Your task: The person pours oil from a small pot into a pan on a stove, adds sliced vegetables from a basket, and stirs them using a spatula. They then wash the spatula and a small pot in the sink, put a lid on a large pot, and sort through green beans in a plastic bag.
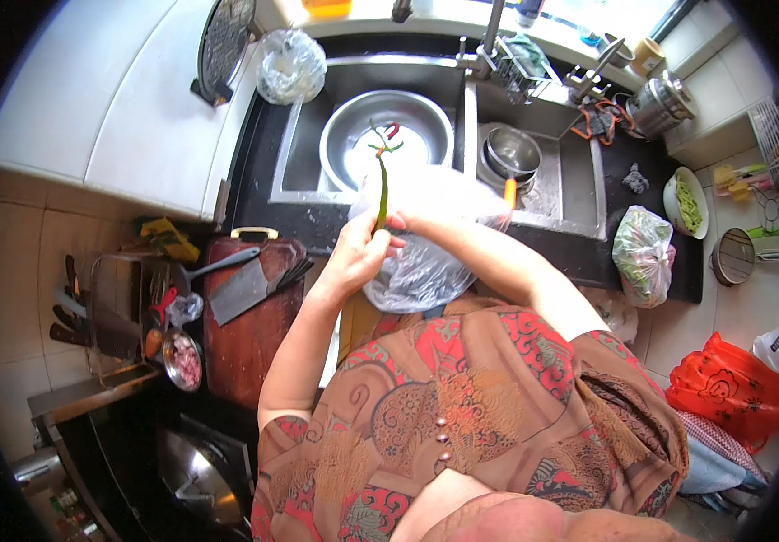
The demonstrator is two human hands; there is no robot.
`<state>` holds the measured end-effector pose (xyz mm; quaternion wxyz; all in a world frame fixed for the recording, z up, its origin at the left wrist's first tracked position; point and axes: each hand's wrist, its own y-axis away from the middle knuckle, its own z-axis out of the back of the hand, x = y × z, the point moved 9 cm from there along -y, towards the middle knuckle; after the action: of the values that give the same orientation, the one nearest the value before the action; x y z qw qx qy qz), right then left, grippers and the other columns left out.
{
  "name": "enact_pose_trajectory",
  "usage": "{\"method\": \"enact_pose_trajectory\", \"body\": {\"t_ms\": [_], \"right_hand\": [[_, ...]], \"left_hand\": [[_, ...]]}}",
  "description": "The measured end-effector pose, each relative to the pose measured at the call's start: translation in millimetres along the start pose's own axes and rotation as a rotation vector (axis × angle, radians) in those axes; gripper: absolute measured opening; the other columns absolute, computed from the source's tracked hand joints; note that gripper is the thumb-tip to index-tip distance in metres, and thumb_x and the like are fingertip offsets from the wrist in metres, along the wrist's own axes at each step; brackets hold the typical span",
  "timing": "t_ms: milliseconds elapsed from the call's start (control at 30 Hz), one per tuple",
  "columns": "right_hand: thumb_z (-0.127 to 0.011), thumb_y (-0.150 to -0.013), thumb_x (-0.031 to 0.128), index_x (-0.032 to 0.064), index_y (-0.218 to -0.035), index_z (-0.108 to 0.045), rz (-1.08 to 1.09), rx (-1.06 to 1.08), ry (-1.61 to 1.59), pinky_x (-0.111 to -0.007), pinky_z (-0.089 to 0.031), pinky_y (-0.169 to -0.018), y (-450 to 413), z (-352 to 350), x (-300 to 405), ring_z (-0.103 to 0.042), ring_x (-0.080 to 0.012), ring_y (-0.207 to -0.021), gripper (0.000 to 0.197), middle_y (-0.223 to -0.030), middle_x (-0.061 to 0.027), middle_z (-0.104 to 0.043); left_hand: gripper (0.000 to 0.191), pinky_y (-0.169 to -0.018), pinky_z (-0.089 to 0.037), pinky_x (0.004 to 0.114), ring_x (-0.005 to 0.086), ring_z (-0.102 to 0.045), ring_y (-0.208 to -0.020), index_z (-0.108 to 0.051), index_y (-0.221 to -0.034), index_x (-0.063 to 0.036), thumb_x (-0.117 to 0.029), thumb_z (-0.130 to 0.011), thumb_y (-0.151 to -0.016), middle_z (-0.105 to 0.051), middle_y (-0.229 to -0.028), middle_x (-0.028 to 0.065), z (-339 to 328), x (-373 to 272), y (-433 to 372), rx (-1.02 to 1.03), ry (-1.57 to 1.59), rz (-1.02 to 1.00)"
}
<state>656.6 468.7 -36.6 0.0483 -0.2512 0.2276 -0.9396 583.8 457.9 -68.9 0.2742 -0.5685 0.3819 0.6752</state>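
Note:
My left hand (360,249) grips the lower end of a long, slender green chili pepper (383,188), which points up over a steel basin (332,139). My right hand (397,221) meets the left at the pepper's lower end; its fingers are mostly hidden, so its grip is unclear. Around my right wrist and forearm spreads a clear plastic bag (416,274), hanging below and showing above the arm. In the basin a curved red chili (393,129) and small thin green pieces (387,146) are visible near the pepper's tip.
The basin stands in the left sink; a pan with an orange handle (511,152) sits in the right. A cleaver (240,298) lies on a red-brown board (247,359) at left, near a bowl of cut meat (183,360). Rightward are a vegetable bag (642,257) and a bowl of greens (687,203).

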Motion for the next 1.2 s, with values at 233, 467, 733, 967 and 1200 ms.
{"method": "enact_pose_trajectory", "body": {"t_ms": [233, 467, 733, 967, 1200], "right_hand": [[-0.05, -0.083, 0.009, 0.0057, -0.092, -0.059, -0.044, 0.109, -0.151, -0.039, -0.049, -0.065, 17, 10, 3, -0.063, -0.0287, -0.074, 0.013, -0.079, -0.0126, -0.062], [-0.05, -0.084, 0.008, 0.004, -0.095, -0.054, 0.279, 0.118, 0.085, -0.036, -0.05, -0.065, 34, 62, 25, -0.063, -0.0278, -0.074, 0.013, -0.08, -0.0119, -0.06], [-0.061, -0.082, 0.018, 0.0046, -0.088, -0.058, -0.033, 0.197, 0.058, -0.04, -0.052, -0.065, 39, 53, 12, -0.064, -0.0299, -0.074, 0.015, -0.076, -0.0119, -0.062], [-0.058, -0.083, 0.017, 0.0017, -0.08, -0.056, -0.013, 0.462, -0.169, -0.043, -0.047, -0.062, 48, 53, 3, -0.061, -0.0344, -0.069, 0.016, -0.07, -0.016, -0.059], [-0.056, -0.081, 0.013, -0.002, -0.076, -0.055, -0.224, 0.183, -0.324, -0.044, -0.046, -0.063, 35, 73, 2, -0.059, -0.0379, -0.069, 0.016, -0.07, -0.0215, -0.057]], "left_hand": [[0.038, -0.072, -0.05, 0.028, 0.0138, -0.063, -0.077, -0.056, -0.116, 0.0016, 0.003, -0.039, -0.082, -0.064, -0.086, 0.0094, 7, -21, 1, -0.086, -0.369, -0.081], [0.033, -0.061, -0.051, 0.028, 0.013, -0.062, -0.065, -0.055, -0.117, 0.0031, 0.002, -0.044, -0.086, -0.061, -0.081, 0.0101, 10, -36, 1, -0.163, -0.423, -0.2], [0.017, -0.064, -0.046, 0.028, 0.0089, -0.055, -0.066, -0.064, -0.099, 0.001, -0.011, -0.055, -0.091, -0.061, -0.07, 0.0063, 6, -42, 3, -0.083, -0.485, -0.207], [0.017, -0.049, -0.039, 0.022, 0.0037, -0.047, -0.055, -0.064, -0.098, 0.0001, -0.014, -0.055, -0.093, -0.058, -0.071, -0.0008, 2, -36, 6, 0.039, -0.204, -0.091], [0.017, -0.055, -0.045, 0.029, 0.0111, -0.057, -0.06, -0.063, -0.102, 0.0004, -0.011, -0.056, -0.091, -0.059, -0.066, 0.0057, 10, -60, 16, -0.251, -0.272, -0.242]]}}
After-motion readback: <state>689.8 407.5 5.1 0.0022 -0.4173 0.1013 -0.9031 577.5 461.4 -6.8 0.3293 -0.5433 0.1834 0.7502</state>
